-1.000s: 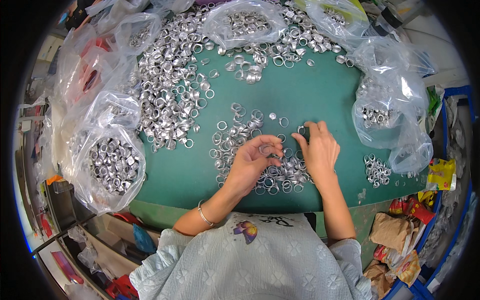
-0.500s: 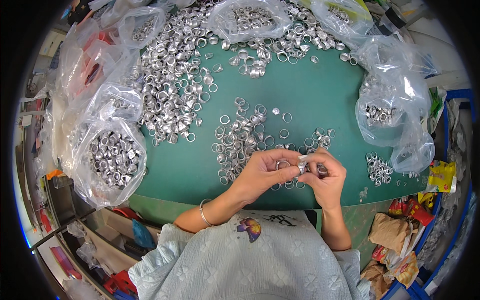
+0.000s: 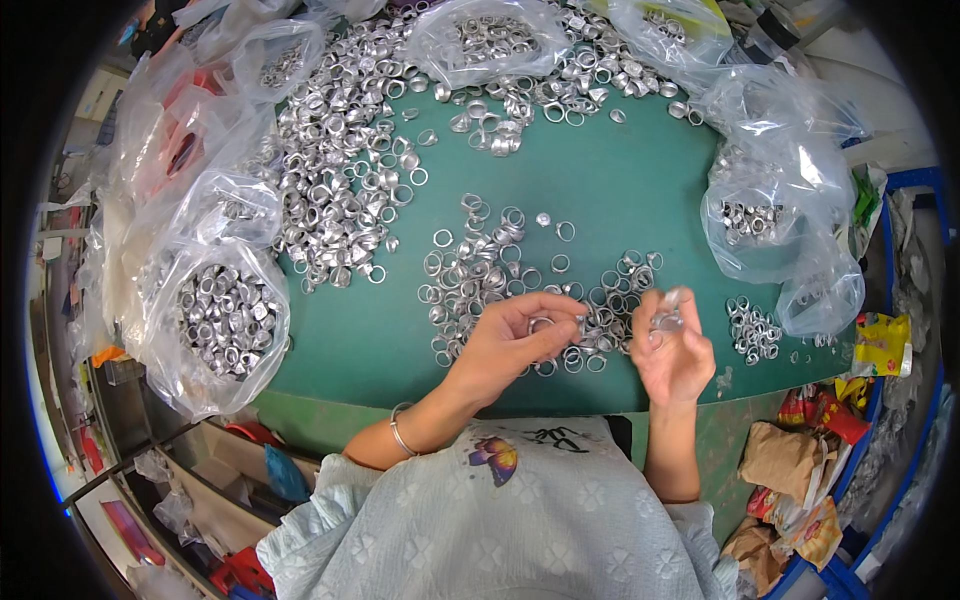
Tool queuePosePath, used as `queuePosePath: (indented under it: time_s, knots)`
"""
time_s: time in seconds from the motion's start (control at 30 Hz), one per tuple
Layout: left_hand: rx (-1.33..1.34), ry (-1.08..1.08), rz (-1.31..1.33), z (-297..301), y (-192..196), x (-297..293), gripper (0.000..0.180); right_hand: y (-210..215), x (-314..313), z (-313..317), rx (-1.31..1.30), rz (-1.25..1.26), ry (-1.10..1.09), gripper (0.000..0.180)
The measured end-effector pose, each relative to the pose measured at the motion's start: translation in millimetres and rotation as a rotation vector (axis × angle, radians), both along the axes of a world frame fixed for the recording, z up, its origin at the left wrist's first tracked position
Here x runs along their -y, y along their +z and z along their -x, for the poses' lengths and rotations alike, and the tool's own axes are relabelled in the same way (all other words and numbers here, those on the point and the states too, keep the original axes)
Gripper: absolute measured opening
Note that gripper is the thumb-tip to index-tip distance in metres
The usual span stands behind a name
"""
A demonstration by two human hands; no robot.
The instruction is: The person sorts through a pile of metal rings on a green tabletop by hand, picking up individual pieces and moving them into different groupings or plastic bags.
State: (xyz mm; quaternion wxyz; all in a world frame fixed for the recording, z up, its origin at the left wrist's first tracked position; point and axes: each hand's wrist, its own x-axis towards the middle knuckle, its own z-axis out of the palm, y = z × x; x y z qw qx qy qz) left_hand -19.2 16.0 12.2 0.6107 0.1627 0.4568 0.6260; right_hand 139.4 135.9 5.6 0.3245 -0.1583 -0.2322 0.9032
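Table top [image 3: 640, 190] dark green, plain. Metal rings [image 3: 340, 190] silver, shiny, heaped at upper left; smaller silver pile [image 3: 480, 275] at centre. Plastic bags [image 3: 225, 320] clear, see-through, silver rings inside at left; another clear bag [image 3: 770, 200] at right. Shirt [image 3: 500, 530] at bottom pale blue-grey with faint flower pattern, a purple and orange butterfly print [image 3: 497, 457] near the collar. Bracelet [image 3: 400, 435] silver. Snack packet [image 3: 878, 345] at right edge yellow and green. Crumpled paper bags [image 3: 780, 470] lower right brown. Frame [image 3: 905, 180] at right blue.
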Motion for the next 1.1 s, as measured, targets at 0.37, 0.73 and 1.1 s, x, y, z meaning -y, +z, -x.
queuePosePath:
  time_s: [0.37,0.73,1.1]
  knots:
    - [-0.214,0.022,0.019,-3.4,-16.7,-10.7,0.018,-33.0,-57.4,2.2,1.383,-1.396,-0.209,0.014]
    - [-0.215,-0.010,0.026,-7.6,-18.6,-14.9,0.018,-33.6,-58.3,-4.3,1.384,-1.291,-0.152,0.013]
    - [-0.023,-0.074,0.007,-10.6,-21.4,-15.1,0.026,-34.0,-48.8,-10.9,1.168,-1.036,-0.176,0.007]
